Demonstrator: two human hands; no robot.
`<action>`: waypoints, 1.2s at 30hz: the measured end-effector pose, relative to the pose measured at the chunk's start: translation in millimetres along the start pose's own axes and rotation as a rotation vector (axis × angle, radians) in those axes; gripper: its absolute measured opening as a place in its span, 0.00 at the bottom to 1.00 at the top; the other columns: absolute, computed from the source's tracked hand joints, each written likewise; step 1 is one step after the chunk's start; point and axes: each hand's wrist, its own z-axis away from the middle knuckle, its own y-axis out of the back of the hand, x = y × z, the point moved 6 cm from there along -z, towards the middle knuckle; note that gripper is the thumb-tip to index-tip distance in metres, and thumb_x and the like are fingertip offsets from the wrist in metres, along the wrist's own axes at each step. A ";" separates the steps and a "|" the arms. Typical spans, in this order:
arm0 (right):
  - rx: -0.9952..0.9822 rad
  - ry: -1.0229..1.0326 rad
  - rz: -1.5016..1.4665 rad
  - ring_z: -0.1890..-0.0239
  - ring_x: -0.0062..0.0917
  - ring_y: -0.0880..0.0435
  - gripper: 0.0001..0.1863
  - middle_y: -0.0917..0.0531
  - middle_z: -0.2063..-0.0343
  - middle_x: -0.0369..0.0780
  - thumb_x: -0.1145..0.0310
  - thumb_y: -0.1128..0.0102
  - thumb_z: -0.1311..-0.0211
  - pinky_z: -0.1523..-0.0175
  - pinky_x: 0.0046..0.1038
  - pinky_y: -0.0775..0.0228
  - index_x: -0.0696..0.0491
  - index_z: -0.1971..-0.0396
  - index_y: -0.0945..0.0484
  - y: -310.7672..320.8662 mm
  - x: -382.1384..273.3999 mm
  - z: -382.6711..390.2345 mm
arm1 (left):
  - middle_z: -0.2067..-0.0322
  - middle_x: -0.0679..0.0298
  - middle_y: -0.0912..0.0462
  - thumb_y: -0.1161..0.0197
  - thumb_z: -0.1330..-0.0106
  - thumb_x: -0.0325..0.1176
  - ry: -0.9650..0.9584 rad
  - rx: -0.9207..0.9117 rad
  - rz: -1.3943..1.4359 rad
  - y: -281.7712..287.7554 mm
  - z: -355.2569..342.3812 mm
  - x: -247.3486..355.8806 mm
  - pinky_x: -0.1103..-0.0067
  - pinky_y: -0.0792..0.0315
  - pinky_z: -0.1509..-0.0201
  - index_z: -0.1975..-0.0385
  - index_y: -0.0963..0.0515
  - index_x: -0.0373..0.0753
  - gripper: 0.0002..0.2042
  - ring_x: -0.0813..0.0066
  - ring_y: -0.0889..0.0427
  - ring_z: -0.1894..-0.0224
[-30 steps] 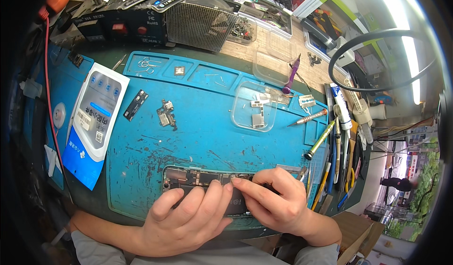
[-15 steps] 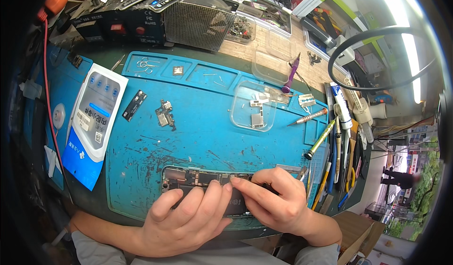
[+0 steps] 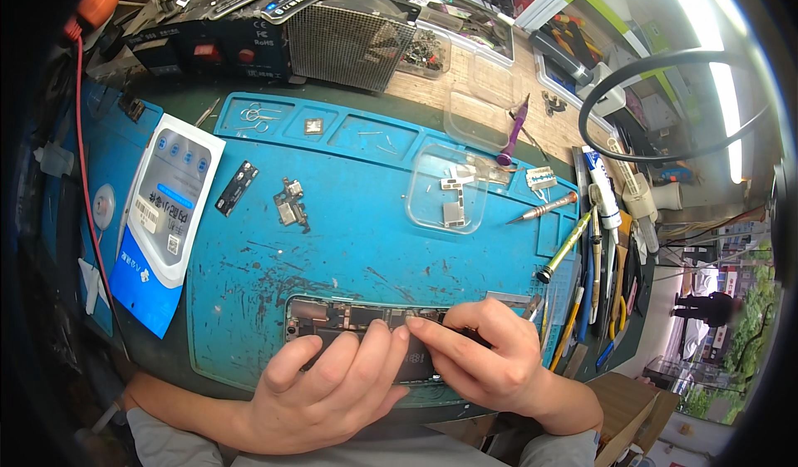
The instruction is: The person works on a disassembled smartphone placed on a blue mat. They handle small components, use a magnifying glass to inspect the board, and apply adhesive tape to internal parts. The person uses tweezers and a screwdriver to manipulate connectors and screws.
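Lying flat, opened phone (image 3: 332, 317), innards exposed, both hands covering

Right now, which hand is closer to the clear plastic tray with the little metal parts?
The right hand. It rests on the opened phone almost straight below the clear tray. The left hand lies lower and further left, so further from it.

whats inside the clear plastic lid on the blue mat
The clear lid on the blue mat holds a few small flat metal plates. Any tiny screws among them are too small to make out.
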 end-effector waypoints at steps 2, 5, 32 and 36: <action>0.015 0.010 0.001 0.72 0.26 0.19 0.25 0.17 0.67 0.37 0.79 0.27 0.53 0.71 0.28 0.26 0.56 0.50 0.11 -0.7 -0.9 0.4 | 0.45 0.68 0.17 0.43 0.25 0.54 0.000 0.002 -0.001 -0.2 0.0 0.3 0.66 0.42 0.37 0.45 0.13 0.42 0.24 0.77 0.26 0.47; 0.044 -0.002 0.003 0.74 0.22 0.22 0.26 0.20 0.69 0.35 0.81 0.27 0.57 0.73 0.25 0.33 0.53 0.52 0.09 -2.2 -0.2 0.6 | 0.45 0.68 0.17 0.43 0.25 0.54 0.000 0.002 -0.004 0.0 -0.2 0.5 0.66 0.42 0.37 0.45 0.13 0.42 0.24 0.77 0.26 0.47; 0.063 0.014 -0.024 0.71 0.31 0.18 0.23 0.18 0.67 0.39 0.81 0.29 0.54 0.70 0.31 0.24 0.57 0.52 0.12 -1.9 1.6 0.2 | 0.44 0.61 0.16 0.25 0.40 0.50 0.109 -0.046 0.417 14.9 -6.3 -27.4 0.64 0.38 0.39 0.37 0.23 0.35 0.34 0.65 0.22 0.45; 0.104 0.018 -0.018 0.71 0.31 0.18 0.22 0.19 0.68 0.38 0.81 0.29 0.53 0.69 0.31 0.24 0.56 0.53 0.12 -0.8 3.4 0.8 | 0.40 0.55 0.16 0.19 0.47 0.46 -0.131 -0.119 0.646 12.1 -26.7 -51.5 0.63 0.28 0.39 0.33 0.29 0.31 0.43 0.56 0.18 0.41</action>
